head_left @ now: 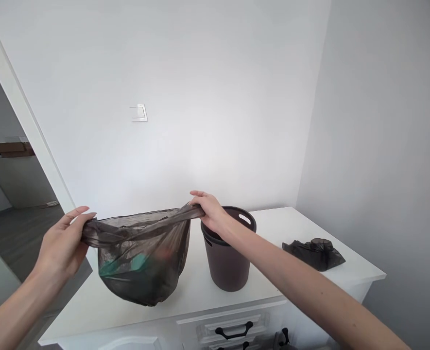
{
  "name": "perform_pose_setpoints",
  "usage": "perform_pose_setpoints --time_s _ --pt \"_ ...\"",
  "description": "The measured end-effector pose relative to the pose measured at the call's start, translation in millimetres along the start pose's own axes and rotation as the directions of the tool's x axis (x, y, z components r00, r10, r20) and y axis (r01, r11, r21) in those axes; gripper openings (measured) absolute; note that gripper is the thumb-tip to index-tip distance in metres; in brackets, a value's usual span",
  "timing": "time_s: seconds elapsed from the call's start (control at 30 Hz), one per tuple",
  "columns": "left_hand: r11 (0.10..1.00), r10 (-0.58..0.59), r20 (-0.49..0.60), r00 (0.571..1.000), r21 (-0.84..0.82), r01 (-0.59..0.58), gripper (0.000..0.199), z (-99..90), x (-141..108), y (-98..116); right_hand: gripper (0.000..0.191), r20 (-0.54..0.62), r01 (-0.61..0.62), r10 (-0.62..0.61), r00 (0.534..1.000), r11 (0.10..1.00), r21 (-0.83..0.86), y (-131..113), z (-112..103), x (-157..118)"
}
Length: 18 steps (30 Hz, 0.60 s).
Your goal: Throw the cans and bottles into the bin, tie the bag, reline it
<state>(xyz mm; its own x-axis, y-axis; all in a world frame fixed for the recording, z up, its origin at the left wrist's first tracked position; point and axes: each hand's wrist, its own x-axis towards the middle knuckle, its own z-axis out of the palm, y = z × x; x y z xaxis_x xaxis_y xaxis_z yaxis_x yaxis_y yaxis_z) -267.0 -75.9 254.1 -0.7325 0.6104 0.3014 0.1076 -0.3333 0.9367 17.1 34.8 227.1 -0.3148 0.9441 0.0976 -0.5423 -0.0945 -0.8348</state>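
Note:
A dark, see-through plastic garbage bag (pixel 142 257) is stretched sideways between my two hands, with green and reddish contents showing dimly inside. Gathered at the left end, its rim is pinched in my left hand (pixel 63 240). My right hand (pixel 207 209) grips the other end of the rim, in front of the trash can's far-left edge. The dark brown trash can (pixel 229 265) stands upright on the white cabinet top, with an oval handle hole near its rim. Its inside is mostly hidden by my right hand and forearm. Whether the bag's underside touches the cabinet top I cannot tell.
A crumpled black plastic bag (pixel 314 253) lies on the right part of the white cabinet top (pixel 273 228). Black handles (pixel 234 331) stick out from the drawer fronts below. A light switch (pixel 139 113) is on the wall behind, and a doorway opens at left.

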Motion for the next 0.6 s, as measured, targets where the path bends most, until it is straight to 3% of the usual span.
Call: perform_pose_setpoints --time_s 0.07,0.17,0.3,0.43,0.6 --pt "0.996 -0.081 0.015 0.997 -0.024 0.082 0.056 -2.7 -3 -15 0.044 -0.039 0.024 -0.024 0.999 1.000 -0.012 20 -2 -2" --pt "0.992 -0.125 0.030 0.992 -0.012 0.125 0.061 -0.7 -3 -31 0.037 -0.075 0.182 -0.194 0.978 0.974 -0.138 52 -4 -4" --pt "0.989 -0.147 0.042 0.988 0.027 0.146 0.061 7.9 -5 -41 0.031 0.055 0.417 -0.437 0.898 0.804 -0.424 82 -11 -4" --pt "0.986 -0.165 0.059 0.984 0.031 0.164 0.061 20.0 -14 -41 0.031 0.219 0.530 -0.506 0.835 0.628 -0.570 85 -29 3" --pt "0.978 -0.209 0.134 0.969 0.030 0.207 0.064 36.9 -26 -41 0.028 0.188 0.493 -0.490 0.851 0.625 -0.605 70 -62 17"
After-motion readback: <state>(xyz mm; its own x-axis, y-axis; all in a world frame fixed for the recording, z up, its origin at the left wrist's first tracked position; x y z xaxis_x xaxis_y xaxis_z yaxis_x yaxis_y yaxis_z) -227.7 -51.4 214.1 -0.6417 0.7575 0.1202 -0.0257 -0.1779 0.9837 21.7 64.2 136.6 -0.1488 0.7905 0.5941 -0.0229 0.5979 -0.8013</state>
